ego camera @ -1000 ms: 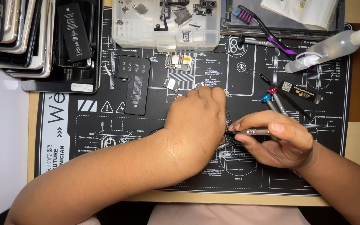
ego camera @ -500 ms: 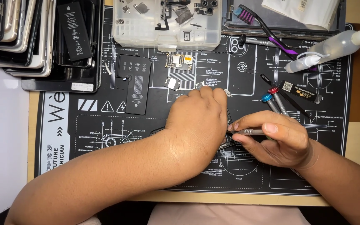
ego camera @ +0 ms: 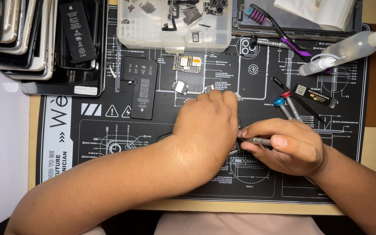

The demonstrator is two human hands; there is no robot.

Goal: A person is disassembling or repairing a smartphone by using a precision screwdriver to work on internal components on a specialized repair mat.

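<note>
A phone-repair workbench: a black printed repair mat [ego camera: 109,143], stacked phone housings [ego camera: 18,39] upper left, a clear plastic parts tray [ego camera: 175,37] top centre.

black labelled battery [ego camera: 141,87] on mat, white label [ego camera: 80,90] on stacked phones, folded white packet [ego camera: 323,11] top right

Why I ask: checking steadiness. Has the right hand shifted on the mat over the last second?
No. The right hand holds its screwdriver below the two upright drivers, same spot on the mat.
</note>
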